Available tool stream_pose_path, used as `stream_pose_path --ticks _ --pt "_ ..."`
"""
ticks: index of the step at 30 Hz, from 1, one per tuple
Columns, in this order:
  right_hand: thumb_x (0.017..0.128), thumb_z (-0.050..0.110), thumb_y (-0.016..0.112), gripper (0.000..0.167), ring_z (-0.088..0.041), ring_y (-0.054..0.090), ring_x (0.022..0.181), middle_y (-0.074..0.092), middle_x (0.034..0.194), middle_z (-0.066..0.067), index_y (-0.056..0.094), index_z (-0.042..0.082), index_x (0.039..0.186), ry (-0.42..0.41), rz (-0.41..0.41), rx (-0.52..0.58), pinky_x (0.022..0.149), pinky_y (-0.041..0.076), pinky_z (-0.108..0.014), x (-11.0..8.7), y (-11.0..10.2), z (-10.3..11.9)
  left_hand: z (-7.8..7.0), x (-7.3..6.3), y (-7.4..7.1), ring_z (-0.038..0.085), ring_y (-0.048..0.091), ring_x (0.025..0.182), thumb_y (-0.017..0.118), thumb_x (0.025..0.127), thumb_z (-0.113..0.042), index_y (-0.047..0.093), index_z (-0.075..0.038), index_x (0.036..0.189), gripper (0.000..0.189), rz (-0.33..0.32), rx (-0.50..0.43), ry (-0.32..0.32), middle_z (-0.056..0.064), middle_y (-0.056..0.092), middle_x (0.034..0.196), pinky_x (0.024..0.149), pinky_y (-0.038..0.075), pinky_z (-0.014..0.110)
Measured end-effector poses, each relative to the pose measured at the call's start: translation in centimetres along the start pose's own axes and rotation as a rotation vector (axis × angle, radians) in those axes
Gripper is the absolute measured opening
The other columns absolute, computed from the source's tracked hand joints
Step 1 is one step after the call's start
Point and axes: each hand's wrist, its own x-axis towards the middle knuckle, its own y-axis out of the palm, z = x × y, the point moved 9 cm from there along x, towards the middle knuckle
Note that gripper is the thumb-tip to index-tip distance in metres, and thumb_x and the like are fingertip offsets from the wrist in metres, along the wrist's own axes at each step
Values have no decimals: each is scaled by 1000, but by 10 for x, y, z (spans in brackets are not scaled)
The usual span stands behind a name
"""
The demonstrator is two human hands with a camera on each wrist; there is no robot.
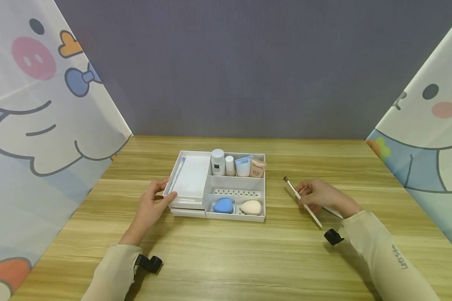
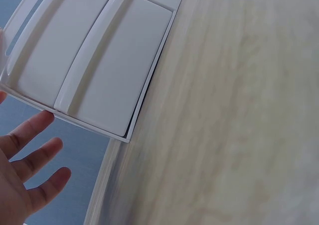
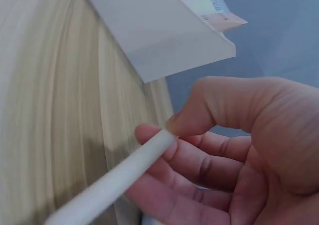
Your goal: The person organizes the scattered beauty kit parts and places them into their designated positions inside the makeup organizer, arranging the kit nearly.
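Left hand (image 1: 152,207) and right hand (image 1: 318,195) work over a wooden tabletop (image 1: 211,259): the left, fingers spread, touches a white box (image 1: 233,182) along its left side; the right pinches a brush (image 1: 312,214) to the box's right, apart from it. A hard push could slide the box; a loose pinch could drop the brush. Beneath the right hand, a white stick (image 1: 333,212) is partly hidden; whether held or loose cannot be told.

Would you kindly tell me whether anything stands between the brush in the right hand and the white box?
Nothing visible: only table shows between the brush and the box, though the box's right wall would probably have to be cleared.
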Motion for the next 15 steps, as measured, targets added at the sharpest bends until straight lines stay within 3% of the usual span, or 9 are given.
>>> stream_pose_path --ticks 9,15 --pt "93 -1 55 41 -24 66 70 69 93 -17 41 -18 128 -33 3 173 60 58 -38 5 0 1 3 0 0 14 59 101 71 92 -6 56 -2 129 40 5 1 -13 21 61 129 75 52 20" --pt "98 -1 51 41 -18 66 72 68 99 -19 35 -22 130 -103 -28 288 65 59 -37 5 -3 7 1 -1 0 4 56 101 71 92 -7 57 -3 128 39 -1 -5 -6 19 62 128 75 52 22"
